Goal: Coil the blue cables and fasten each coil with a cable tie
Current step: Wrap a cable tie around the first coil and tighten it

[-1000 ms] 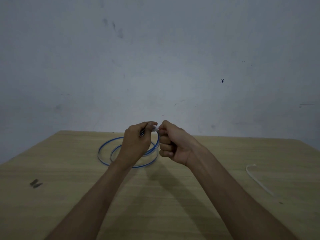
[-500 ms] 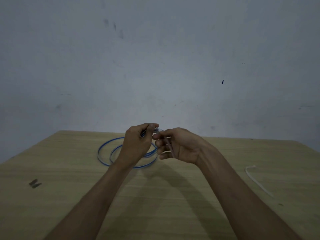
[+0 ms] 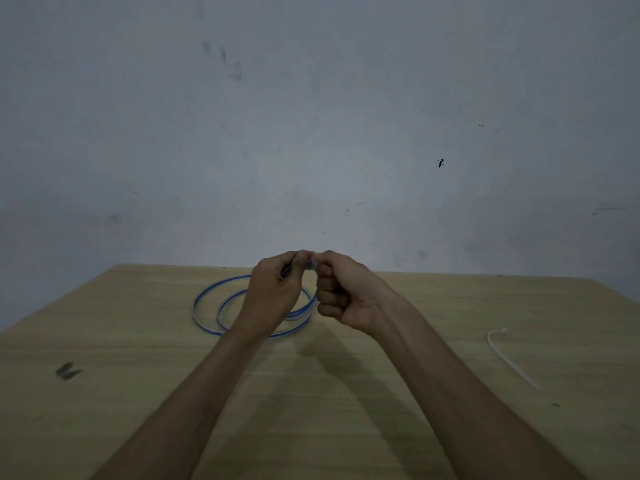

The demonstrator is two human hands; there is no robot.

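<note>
Right hand [image 3: 346,292] went from loose fingers back to tight fist, pinching white cable tie [image 3: 311,264] at top of blue cable coil [image 3: 211,299], mid-table. Left hand [image 3: 273,289] clamps coil. Looks like cinching. Spare white tie [image 3: 509,358] lies far right.

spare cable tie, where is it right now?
In the head view the spare cable tie lies loose on the wooden table, far right, well clear of the right hand and the blue coil.
</note>
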